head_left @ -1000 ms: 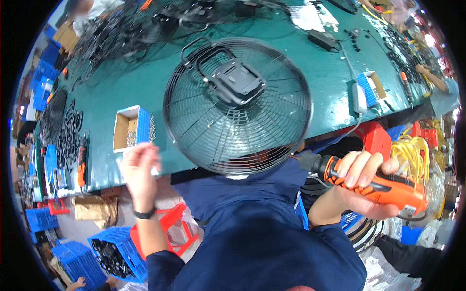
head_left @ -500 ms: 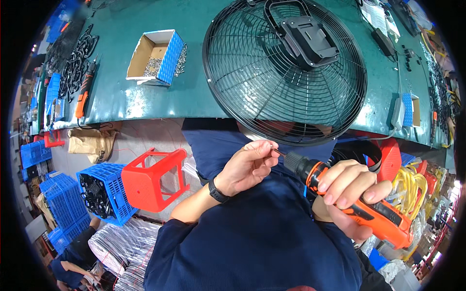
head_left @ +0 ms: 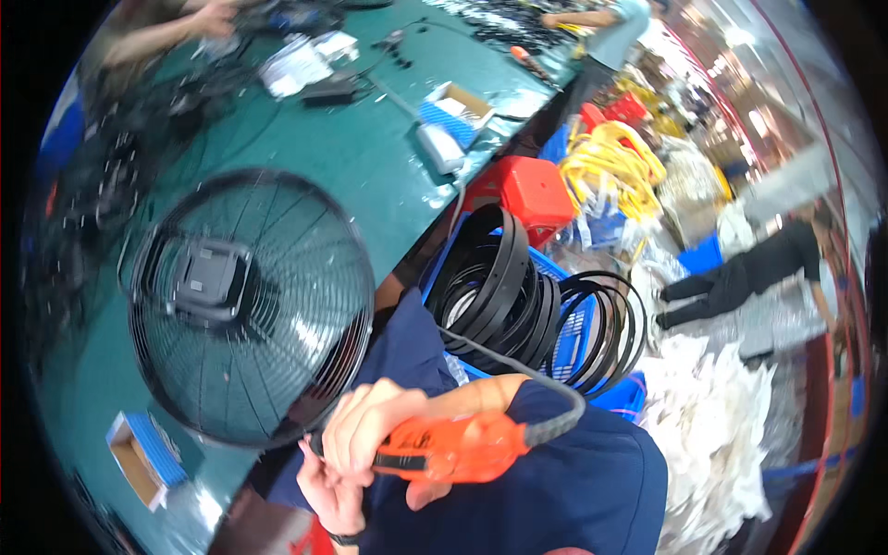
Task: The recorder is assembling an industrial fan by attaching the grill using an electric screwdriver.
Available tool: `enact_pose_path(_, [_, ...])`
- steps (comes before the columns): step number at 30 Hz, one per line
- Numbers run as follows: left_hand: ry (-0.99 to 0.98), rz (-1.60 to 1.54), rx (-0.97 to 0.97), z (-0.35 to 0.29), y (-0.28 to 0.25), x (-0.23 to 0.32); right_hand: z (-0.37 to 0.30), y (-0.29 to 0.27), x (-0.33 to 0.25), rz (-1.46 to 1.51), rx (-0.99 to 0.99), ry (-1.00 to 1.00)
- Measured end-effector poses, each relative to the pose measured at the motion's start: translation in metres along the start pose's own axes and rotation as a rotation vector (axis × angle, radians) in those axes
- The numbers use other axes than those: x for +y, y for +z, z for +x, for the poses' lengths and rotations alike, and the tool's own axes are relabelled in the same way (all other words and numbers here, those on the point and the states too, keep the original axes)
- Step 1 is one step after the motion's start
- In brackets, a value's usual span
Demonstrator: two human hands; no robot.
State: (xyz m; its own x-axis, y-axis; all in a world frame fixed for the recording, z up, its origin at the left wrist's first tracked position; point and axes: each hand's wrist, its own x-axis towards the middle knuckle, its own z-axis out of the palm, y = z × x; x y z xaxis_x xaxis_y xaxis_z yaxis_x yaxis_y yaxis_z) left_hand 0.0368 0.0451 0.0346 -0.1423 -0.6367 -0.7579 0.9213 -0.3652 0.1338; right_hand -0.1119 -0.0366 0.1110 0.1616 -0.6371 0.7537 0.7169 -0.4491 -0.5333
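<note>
Green tabletop (head_left: 314, 148) takes most of the L half of frame, glossy, edge running diag. from lower L to upper R. Upper L: heap of blk parts (head_left: 111, 185), blurry, w/ a co-worker's hand (head_left: 215, 18) at the top edge. Top, L of ctr: white papers (head_left: 296, 67), blk power brick (head_left: 333, 90) just beside. Top ctr: white adapter (head_left: 439, 148) next to an open carton (head_left: 444, 120), blue-sided. Top, R of ctr: another co-worker's arm (head_left: 578, 18) by small blk parts. Second carton (head_left: 153, 449), also open, lower L.

Off the table, ctr to R: blue crate (head_left: 578, 338) holding blk rings (head_left: 490, 287), red stool (head_left: 536, 199) above it in frame, yellow cable bundle (head_left: 610, 171) R of that. Crumpled white sheeting (head_left: 708, 435) lower R. Far R: person in dark clothes (head_left: 740, 268), lying sideways in the view.

Blk round fan guard (head_left: 277, 351) is L of ctr, on the table, near edge at the table edge; dark motor box (head_left: 213, 280) on its L part.

R hand (head_left: 379, 435) low ctr, wrapped firmly round orange driver (head_left: 467, 449); cable exits R, nose points L, close to the guard's lower R rim. Can't tell if tip touches rim. L hand (head_left: 331, 490) just below, fingers bunched by the nose; can't tell if they pinch anything.
</note>
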Motion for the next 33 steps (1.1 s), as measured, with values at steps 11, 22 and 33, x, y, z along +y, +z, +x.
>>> enact_pose_path(11, [-0.231,-0.008,-0.649,0.043,-0.056,0.018,-0.014,0.004,-0.004,-0.04,0.009,-0.132])
enact_pose_path(22, [-0.242,0.024,-0.356,0.024,0.004,-0.018,-0.016,-0.024,-0.02,-0.143,-0.223,-0.035])
enact_pose_path(33, [-0.057,-0.025,-0.298,0.023,-0.011,-0.022,-0.018,-0.016,-0.005,-0.079,-0.26,0.082])
